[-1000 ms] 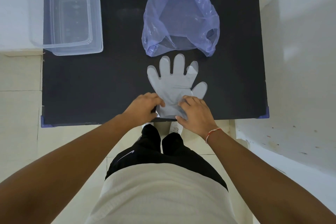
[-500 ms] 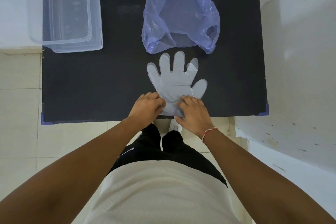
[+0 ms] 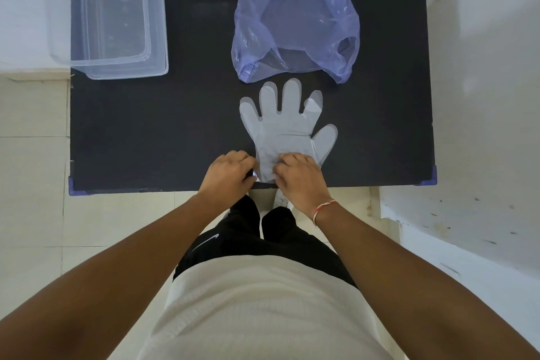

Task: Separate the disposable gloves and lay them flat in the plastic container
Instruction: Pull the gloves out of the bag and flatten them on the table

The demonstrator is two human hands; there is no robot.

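Observation:
A stack of thin translucent disposable gloves lies flat on the black table, fingers pointing away from me. My left hand pinches the cuff's left edge near the table's front. My right hand presses and pinches the cuff from the right. The cuff is mostly hidden under both hands. The clear plastic container stands at the table's far left corner, with nothing visible inside.
A crumpled purple plastic bag lies just beyond the gloves' fingertips. The table's front edge runs right under my hands. White walls stand to the right and far left, with tiled floor below.
My left hand has shifted slightly left along the cuff and closed tighter on its edge. The right hand stays on the cuff. The gloves have barely moved.

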